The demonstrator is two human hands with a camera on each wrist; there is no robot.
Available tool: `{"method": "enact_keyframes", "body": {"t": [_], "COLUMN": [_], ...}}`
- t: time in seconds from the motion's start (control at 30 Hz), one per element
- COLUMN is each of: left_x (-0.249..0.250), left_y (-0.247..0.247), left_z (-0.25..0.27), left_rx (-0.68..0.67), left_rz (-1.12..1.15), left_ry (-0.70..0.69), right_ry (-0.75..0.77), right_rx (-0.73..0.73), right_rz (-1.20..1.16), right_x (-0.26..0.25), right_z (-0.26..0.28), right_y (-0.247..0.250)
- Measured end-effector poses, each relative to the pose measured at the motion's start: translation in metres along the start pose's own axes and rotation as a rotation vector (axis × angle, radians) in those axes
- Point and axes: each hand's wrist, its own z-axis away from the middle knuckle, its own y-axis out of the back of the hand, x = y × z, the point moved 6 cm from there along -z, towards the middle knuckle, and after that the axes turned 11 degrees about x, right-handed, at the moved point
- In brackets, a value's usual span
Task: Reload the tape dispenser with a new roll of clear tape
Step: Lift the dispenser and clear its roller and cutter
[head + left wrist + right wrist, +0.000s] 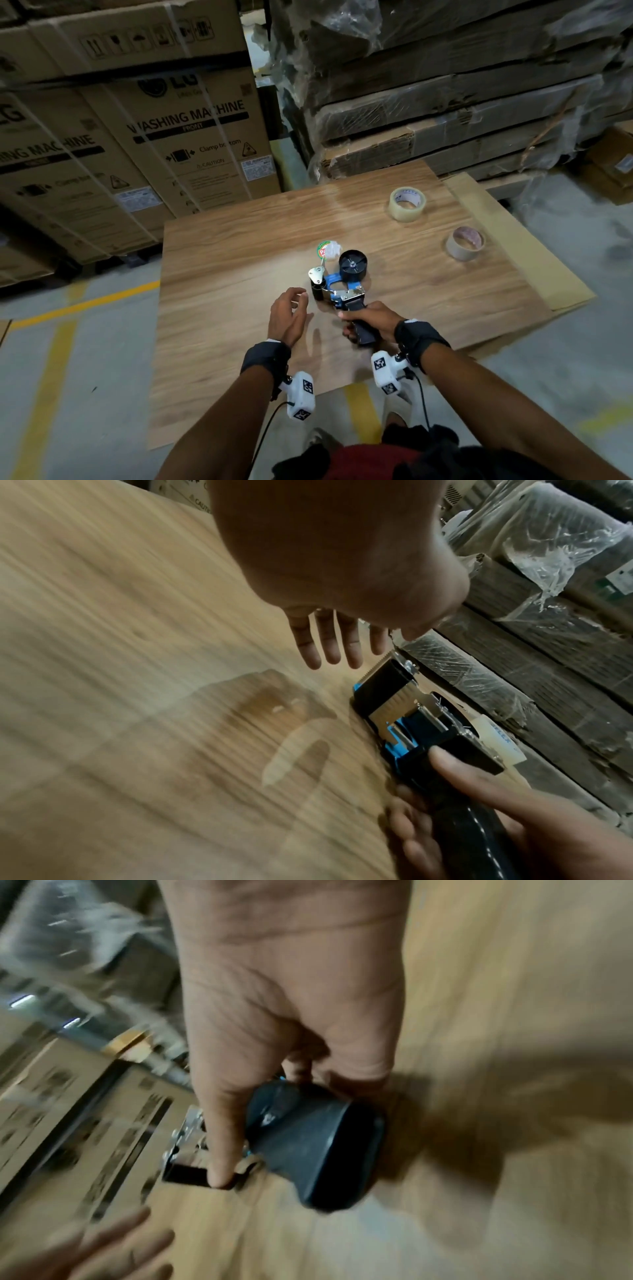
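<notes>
A blue and black tape dispenser (337, 282) lies on the wooden board (222, 260), its black hub bare of any roll. My right hand (368, 323) grips its black handle (308, 1139), thumb stretched along the metal frame. My left hand (289, 310) hovers just left of the dispenser's front roller with fingers (329, 642) spread and nothing in it. A new roll of clear tape (407, 204) stands at the board's far right. An empty-looking cardboard core (465, 242) sits nearer, to the right of the dispenser.
A crumpled wad with a green and red label (327, 250) lies just beyond the dispenser. Washing-machine cartons (144, 137) stack up on the left, wrapped flat packages (462, 102) at the back right. Grey floor with yellow lines (85, 303) surrounds the board.
</notes>
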Motion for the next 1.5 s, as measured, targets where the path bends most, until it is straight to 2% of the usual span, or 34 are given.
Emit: {"method": "enact_keyframes", "body": {"t": [0.07,0.13,0.23,0.33,0.43,0.6,0.8,0.93,1.07,1.33,1.5], "left_x": [-0.001,-0.002,-0.015,-0.023,-0.02,-0.011,0.034,0.064,0.085,0.109,0.116], "left_y": [0.005,0.011,0.018,0.022,0.02,0.013,0.004,0.001,-0.005,-0.02,-0.024], "left_z": [0.006,0.011,0.015,0.017,0.021,0.02,0.004,-0.006,-0.009,-0.007,-0.006], "left_rx": [-0.018,-0.046,-0.052,-0.041,-0.092,-0.14,-0.206,-0.186,-0.134,-0.122,-0.116], "left_rz": [0.016,0.029,0.048,0.09,0.148,0.294,0.656,0.773,0.874,0.974,0.998], "left_ry": [0.014,0.039,0.094,0.155,0.192,0.276,0.472,0.458,0.508,0.688,0.737], "right_ry": [-0.087,-0.112,-0.132,-0.082,-0.058,0.0,0.181,0.279,0.335,0.336,0.302], "right_rx": [-0.127,-0.162,-0.043,0.088,0.138,0.13,0.123,0.153,0.18,0.186,0.206], "right_rz": [-0.205,-0.254,-0.238,-0.221,-0.283,-0.286,-0.245,-0.209,-0.216,-0.264,-0.282], "right_x": [0.005,0.009,0.01,0.004,-0.003,-0.018,-0.053,-0.072,-0.084,-0.091,-0.092], "right_z": [0.002,0.0,0.003,0.01,0.014,0.031,0.06,0.076,0.089,0.096,0.096], "right_y": [-0.017,-0.026,-0.027,-0.026,-0.031,-0.038,-0.034,-0.025,-0.019,-0.005,0.001]}}
